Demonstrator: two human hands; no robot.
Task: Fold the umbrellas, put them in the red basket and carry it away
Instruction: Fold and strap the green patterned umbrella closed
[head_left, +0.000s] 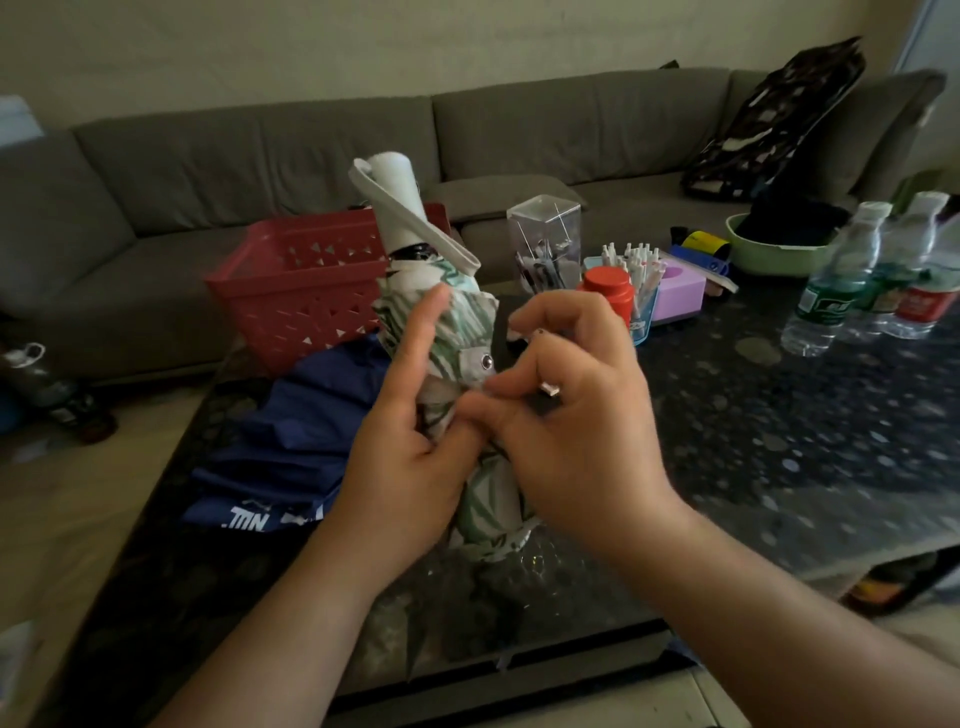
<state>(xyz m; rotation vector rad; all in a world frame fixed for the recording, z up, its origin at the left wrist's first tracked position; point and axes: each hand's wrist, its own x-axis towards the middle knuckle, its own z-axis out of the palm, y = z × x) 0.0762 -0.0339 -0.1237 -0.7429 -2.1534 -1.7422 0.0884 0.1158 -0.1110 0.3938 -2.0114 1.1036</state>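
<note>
Left hand (410, 452) wrapped round green-white umbrella (457, 332), forefinger straight; right hand (566, 415) pinching snap strap (480, 364). Pull strap taut, keep folds tight, press snap. Red basket (311, 291) behind.

Your hands, left hand (410, 457) and right hand (566, 415), meet around the folded umbrella (457, 332), handle end up, over the desk (753, 441). Left of it, on the desk, lies the second umbrella (291, 441); behind that stands the basket (306, 291). Pen holder (639, 291) right of centre, bottles (872, 275) far right. Sofa (260, 156) behind the desk.
</note>
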